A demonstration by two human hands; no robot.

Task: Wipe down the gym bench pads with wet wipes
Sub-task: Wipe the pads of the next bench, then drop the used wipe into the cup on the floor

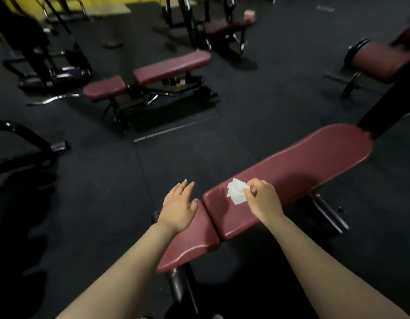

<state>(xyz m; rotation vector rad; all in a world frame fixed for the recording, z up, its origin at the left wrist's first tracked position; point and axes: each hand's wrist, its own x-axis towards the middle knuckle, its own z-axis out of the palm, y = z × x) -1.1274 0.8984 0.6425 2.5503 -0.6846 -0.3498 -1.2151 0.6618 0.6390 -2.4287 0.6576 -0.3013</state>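
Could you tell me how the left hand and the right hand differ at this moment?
The left hand lies open, fingers straight, on the short seat pad; the right hand pinches a white wet wipe against the long back pad. Both touch the same maroon bench.

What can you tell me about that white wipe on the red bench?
The wipe is a small, thin white sheet, crumpled and folded over itself, so it looks soft and floppy. It lies on the near end of the long maroon back pad, close to the gap before the seat pad. The right hand pinches its right edge with fingertips and thumb. Whether it is wet cannot be told.
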